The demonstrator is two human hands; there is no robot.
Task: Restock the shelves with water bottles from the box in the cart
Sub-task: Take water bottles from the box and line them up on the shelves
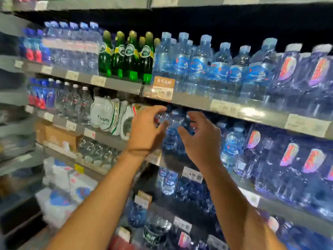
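We have the blue water bottle (pixel 172 130) between both hands at the second shelf (pixel 225 110), the left hand (pixel 146 129) curled around its shoulder and the right hand (pixel 200 136) apparently cupping its side, though blur hides contact. We should slide it back upright beside its neighbours (pixel 232 141).

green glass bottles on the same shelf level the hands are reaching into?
No: the green glass bottles stand one shelf above the left hand and right hand.
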